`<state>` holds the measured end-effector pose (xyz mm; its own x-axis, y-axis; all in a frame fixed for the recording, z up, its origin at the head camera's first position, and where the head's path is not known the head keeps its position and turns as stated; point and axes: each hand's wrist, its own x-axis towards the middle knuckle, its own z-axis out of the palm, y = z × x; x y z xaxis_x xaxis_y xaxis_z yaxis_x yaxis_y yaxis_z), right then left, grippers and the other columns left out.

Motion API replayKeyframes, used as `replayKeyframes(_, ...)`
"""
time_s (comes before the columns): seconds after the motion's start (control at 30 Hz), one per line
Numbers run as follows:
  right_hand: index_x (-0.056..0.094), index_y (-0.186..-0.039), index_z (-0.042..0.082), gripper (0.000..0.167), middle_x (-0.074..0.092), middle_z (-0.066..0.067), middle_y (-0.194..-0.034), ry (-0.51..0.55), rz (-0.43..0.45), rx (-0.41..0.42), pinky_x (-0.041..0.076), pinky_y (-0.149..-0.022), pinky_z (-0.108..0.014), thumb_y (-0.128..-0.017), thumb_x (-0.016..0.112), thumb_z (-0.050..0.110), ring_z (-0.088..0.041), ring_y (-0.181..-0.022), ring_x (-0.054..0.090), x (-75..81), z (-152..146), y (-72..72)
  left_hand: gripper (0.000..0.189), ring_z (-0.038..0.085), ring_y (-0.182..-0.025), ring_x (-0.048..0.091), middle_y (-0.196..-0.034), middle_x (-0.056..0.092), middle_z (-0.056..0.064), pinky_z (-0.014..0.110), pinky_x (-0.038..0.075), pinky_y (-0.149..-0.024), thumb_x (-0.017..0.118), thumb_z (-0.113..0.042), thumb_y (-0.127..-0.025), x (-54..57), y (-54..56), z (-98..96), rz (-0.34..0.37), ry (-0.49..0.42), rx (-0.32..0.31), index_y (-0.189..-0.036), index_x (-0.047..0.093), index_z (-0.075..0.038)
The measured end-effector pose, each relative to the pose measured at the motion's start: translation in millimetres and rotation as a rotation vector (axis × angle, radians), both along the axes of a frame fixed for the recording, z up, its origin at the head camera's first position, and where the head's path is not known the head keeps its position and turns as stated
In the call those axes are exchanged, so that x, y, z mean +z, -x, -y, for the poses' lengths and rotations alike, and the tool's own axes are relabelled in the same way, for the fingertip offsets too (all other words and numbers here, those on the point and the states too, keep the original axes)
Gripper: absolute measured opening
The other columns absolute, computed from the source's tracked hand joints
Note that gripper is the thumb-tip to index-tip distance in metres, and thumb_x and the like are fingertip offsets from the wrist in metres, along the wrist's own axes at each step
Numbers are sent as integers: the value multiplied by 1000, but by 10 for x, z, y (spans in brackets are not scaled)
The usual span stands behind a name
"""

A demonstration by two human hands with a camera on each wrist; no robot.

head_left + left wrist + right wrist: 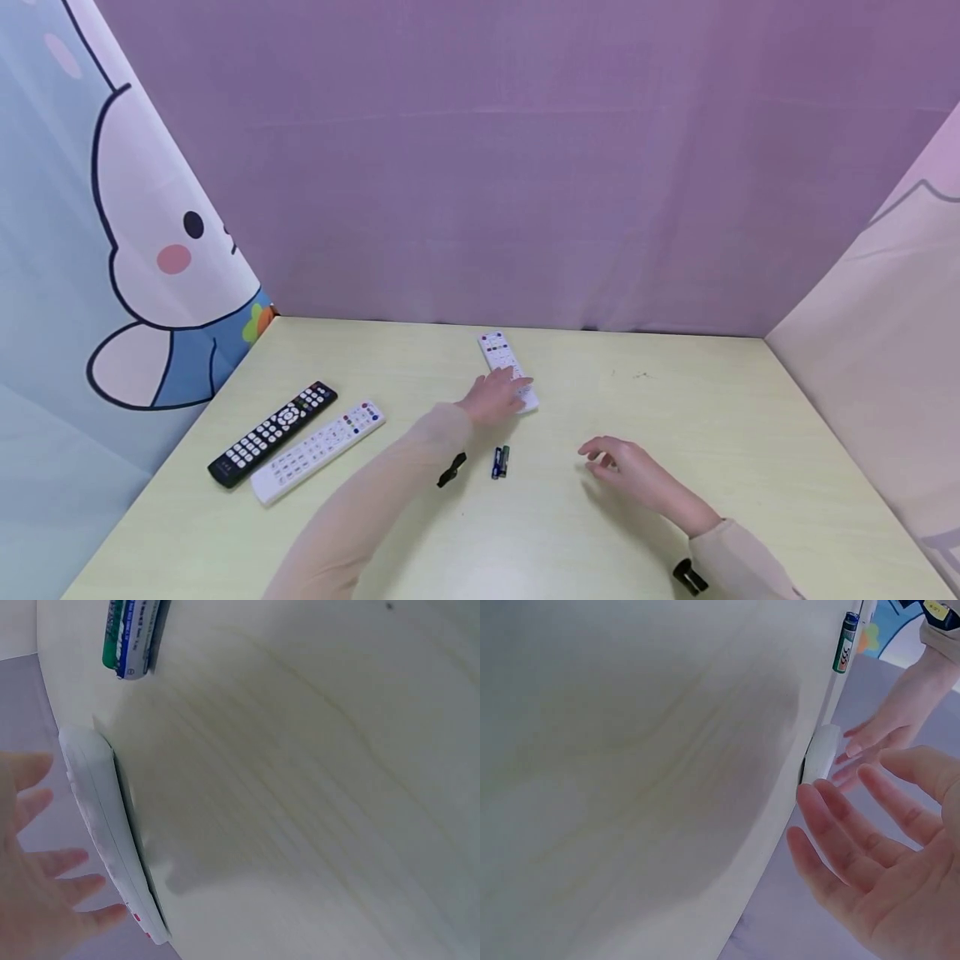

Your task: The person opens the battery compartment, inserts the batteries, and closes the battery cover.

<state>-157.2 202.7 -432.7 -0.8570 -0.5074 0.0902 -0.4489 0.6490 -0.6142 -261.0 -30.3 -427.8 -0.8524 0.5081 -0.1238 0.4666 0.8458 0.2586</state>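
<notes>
A slim white remote control (497, 352) lies at the back middle of the table, its buttons facing up. Over its near half reaches my left hand (493, 397). In the left wrist view that hand (45, 862) has its fingers spread beside the remote (109, 817), not curled round it; whether they touch it I cannot tell. Two small batteries (500, 462) lie side by side just in front of that hand. To their right, my right hand (622, 468) hovers above the table with loosely bent fingers, holding nothing. The right wrist view shows its palm (900, 892) and relaxed fingers.
On the left of the table lie a black remote (272, 435) and a larger white remote (318, 452), slanted side by side. A purple curtain (480, 167) hangs behind the table's back edge. Printed cloth (150, 208) stands at the left, pale cloth (877, 350) at the right.
</notes>
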Motion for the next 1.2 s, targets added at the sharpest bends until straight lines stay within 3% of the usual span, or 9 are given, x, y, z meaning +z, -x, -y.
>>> replayKeyframes(0.2,59,-103,0,20,61,-11,-97,-8,19,-9,50,-63,-20,-83,54,3,-13,-75,57,-22,-9,9,46,35,-132,11,-146,13,12,51,11,-107,35,-41,-93,-36,-4,-8,81,47,-18,-137,30,-30)
replayKeyframes(0.5,59,-104,0,21,61,-10,-94,-19,37,-18,49,-63,-22,-84,53,2,-14,-76,57,52,-11,-26,46,35,-132,9,-146,13,13,50,9,-108,37,-45,-92,-61,-8,-17,99,10,-4,-135,36,-29)
replayKeyframes(0.77,58,-104,0,22,61,-10,-94,-24,46,-32,49,-63,-21,-83,53,2,-14,-76,56,100,-29,-44,36,36,-127,25,-137,32,16,49,24,-104,49,-35,-89,-40,-11,24,20,-43,-8,-122,51,-22)
replayKeyframes(0.93,59,-104,0,22,61,-10,-94,-23,40,-27,49,-63,-21,-83,53,2,-14,-76,56,87,-41,-37,24,26,-108,44,-115,49,12,37,39,-94,53,-27,-88,-75,19,88,-65,-68,-45,-109,60,-16)
replayKeyframes(1.2,59,-104,1,21,62,-9,-95,-20,38,-22,49,-62,-20,-84,53,3,-14,-76,56,74,-46,-32,11,19,-87,48,-98,52,7,29,46,-74,63,-26,-81,-69,21,221,-98,-71,-14,-87,65,-17)
